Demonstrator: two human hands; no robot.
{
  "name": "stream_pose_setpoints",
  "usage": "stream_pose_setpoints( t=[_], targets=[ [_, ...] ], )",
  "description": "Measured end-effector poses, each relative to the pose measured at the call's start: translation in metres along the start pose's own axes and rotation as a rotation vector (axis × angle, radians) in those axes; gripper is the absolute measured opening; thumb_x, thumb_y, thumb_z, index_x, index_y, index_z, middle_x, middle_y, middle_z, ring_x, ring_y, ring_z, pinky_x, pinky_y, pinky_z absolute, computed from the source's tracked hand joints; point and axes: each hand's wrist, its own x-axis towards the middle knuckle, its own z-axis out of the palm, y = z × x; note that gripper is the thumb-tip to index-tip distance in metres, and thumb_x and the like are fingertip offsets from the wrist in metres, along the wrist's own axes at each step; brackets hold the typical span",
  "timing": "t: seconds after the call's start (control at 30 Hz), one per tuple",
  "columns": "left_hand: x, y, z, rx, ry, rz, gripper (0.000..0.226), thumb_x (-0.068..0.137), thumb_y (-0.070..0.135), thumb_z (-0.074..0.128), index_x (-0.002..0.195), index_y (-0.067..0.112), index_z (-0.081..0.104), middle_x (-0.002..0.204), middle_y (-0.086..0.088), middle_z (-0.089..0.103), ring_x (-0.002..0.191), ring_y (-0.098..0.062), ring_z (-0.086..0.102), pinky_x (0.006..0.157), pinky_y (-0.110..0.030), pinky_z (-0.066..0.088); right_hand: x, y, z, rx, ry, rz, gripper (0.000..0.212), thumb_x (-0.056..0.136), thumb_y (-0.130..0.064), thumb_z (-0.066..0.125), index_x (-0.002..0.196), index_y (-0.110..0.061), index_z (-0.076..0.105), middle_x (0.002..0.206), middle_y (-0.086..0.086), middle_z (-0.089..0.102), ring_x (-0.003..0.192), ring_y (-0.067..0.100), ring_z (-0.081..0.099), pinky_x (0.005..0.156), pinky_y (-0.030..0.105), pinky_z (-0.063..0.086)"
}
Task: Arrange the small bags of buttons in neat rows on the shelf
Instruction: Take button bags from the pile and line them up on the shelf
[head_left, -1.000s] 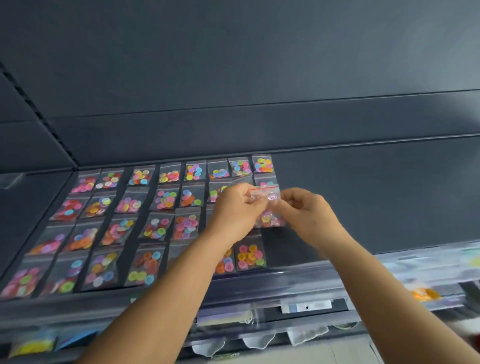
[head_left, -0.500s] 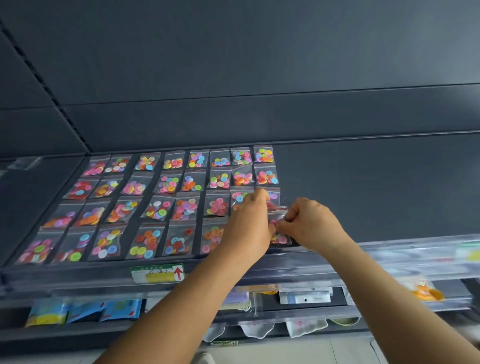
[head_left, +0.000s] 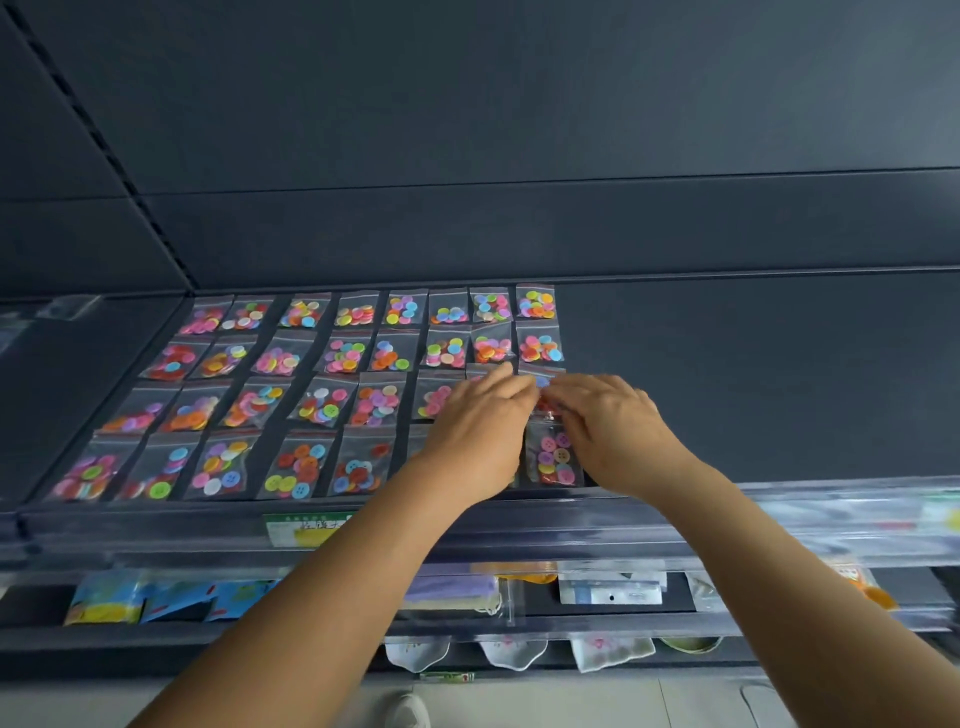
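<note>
Filling a grid of button bags (head_left: 306, 462) on the shelf (head_left: 753, 374): four rows laid, eight columns reaching toward the shelf's middle, right half bare. Settling the front-row end bag (head_left: 551, 457), long axis running front to back, sealed end toward the shelf's back wall. Left hand (head_left: 480, 431) and right hand (head_left: 605, 426) touching its top edge; pinching or merely pressing, cannot tell.

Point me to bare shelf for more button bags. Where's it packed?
Free: the dark shelf right of the grid's last column, from the back wall to the front rail, past the right hand. Packed: the left part, four rows of button bags nearly edge to edge. Both hands, left hand included, cover the front right corner around the newest bag.
</note>
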Motion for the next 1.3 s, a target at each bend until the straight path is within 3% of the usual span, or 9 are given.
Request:
stream_pose_setpoints(
  t=[0.2,0.47,0.6,0.7,0.87,1.13,1.3],
  targets=[
    [0.002,-0.003,0.005,0.001,-0.1,0.013,0.078,0.085,-0.012,0.042,0.152,0.018,0.015,0.161,0.004,0.004,0.147,-0.013,-0.004,0.117,-0.039,-0.002,0.003,0.006,0.001,-0.166,-0.076,0.027,0.043,0.1,-0.03,0.032,0.143,-0.03,0.035,0.15,-0.013,0.033,0.14,0.013,0.024,0.109,0.034,0.021],
    [0.001,-0.004,-0.001,-0.029,-0.142,0.017,0.078,0.087,-0.01,0.041,0.153,0.019,0.011,0.161,0.004,0.0,0.147,-0.013,-0.008,0.117,-0.044,-0.008,0.006,0.005,0.0,-0.205,-0.091,-0.006,0.044,0.099,-0.028,0.037,0.143,-0.029,0.034,0.15,-0.011,0.034,0.142,0.015,0.022,0.112,0.034,0.02],
    [-0.005,-0.002,-0.001,-0.087,-0.063,0.043,0.056,0.101,0.02,0.039,0.152,0.017,0.014,0.16,0.004,0.008,0.147,-0.012,-0.001,0.117,-0.039,-0.002,-0.001,0.002,0.0,-0.058,-0.024,-0.033,0.042,0.095,-0.028,0.045,0.137,-0.026,0.045,0.143,-0.009,0.045,0.137,0.014,0.033,0.11,0.033,0.024],
    [-0.01,0.002,0.002,-0.071,-0.078,0.059,0.057,0.1,0.038,0.039,0.15,0.017,0.021,0.16,0.004,0.012,0.147,-0.012,0.004,0.118,-0.039,0.001,-0.009,0.002,0.001,-0.008,-0.063,-0.046,0.044,0.091,-0.034,0.052,0.134,-0.026,0.047,0.139,-0.01,0.049,0.132,0.014,0.039,0.11,0.035,0.029],
    [-0.012,0.005,0.005,-0.073,-0.056,0.055,0.049,0.099,0.03,0.046,0.145,0.018,0.035,0.158,0.003,0.018,0.146,-0.015,0.009,0.117,-0.037,0.003,-0.012,-0.002,-0.002,0.044,-0.089,-0.024,0.045,0.091,-0.033,0.054,0.135,-0.027,0.046,0.138,-0.008,0.05,0.129,0.015,0.043,0.11,0.035,0.031],
    [-0.019,0.005,-0.002,-0.082,0.003,0.021,0.052,0.097,0.03,0.049,0.145,0.017,0.035,0.154,0.003,0.028,0.142,-0.016,0.021,0.115,-0.036,0.01,-0.012,-0.012,-0.005,0.073,-0.062,-0.022,0.04,0.088,-0.029,0.056,0.128,-0.026,0.05,0.126,-0.006,0.056,0.118,0.018,0.049,0.102,0.034,0.038],
    [-0.035,-0.013,-0.015,-0.092,0.087,-0.11,0.057,0.098,0.03,0.048,0.149,0.019,0.025,0.154,0.003,0.027,0.142,-0.016,0.021,0.116,-0.035,0.014,-0.003,-0.034,-0.006,-0.028,-0.031,-0.067,0.06,0.093,-0.037,0.052,0.146,-0.026,0.026,0.15,-0.006,0.034,0.138,0.017,0.03,0.112,0.033,0.023]
  ],
)
